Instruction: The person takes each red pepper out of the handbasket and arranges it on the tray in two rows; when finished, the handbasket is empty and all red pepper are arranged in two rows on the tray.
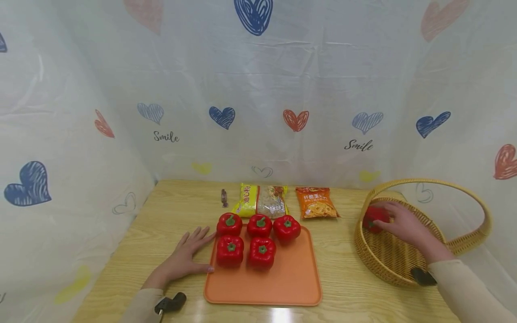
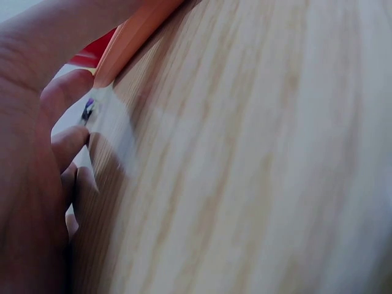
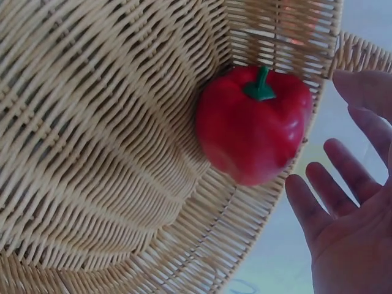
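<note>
In the head view, a red bell pepper [image 1: 370, 220] with a green stem lies inside the wicker basket [image 1: 397, 264], against its left wall. My right hand [image 1: 405, 224] is over the basket beside that pepper. The right wrist view shows its fingers spread and apart from the bell pepper [image 3: 254, 128]. Several more red bell peppers [image 1: 262, 252] sit in two rows on the orange tray [image 1: 282, 286]. At the tray's left edge lies my left hand [image 1: 183, 258], fingers extended, thumb at the rim, holding nothing.
Behind the tray lie a yellow-and-clear food packet [image 1: 262, 200], an orange snack bag [image 1: 317, 202] and a small dark wrapped item [image 1: 224, 198]. The basket's tall handle [image 1: 428, 181] arches over its right side. A white curtain [image 1: 258, 80] with hearts hangs around the wooden table [image 1: 339, 269].
</note>
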